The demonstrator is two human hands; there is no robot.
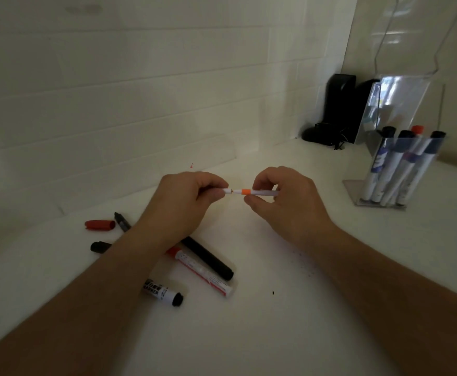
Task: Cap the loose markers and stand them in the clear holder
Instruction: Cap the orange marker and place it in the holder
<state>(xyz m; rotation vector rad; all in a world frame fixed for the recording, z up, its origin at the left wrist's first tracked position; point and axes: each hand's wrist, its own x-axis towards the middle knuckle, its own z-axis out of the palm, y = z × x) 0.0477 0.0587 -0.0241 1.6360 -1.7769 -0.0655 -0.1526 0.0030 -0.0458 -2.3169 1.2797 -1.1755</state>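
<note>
My right hand (281, 202) pinches a thin white marker with an orange band (260, 192), held level above the counter. My left hand (186, 199) pinches its white cap (228, 191) just left of the marker's tip, with a small gap between them. On the counter under my left forearm lie a red-and-white marker (203, 271), a black marker (208, 259), a black-capped white marker (162, 291), an uncapped black pen (121, 221), a loose red cap (100, 224) and a loose black cap (100, 246). The clear holder (400, 169) at the right holds several capped markers upright.
A white tiled wall runs along the back of the white counter (276, 308). A black device with cables (335, 112) stands in the far corner beside a clear acrylic stand (400, 104). Small dark specks dot the counter.
</note>
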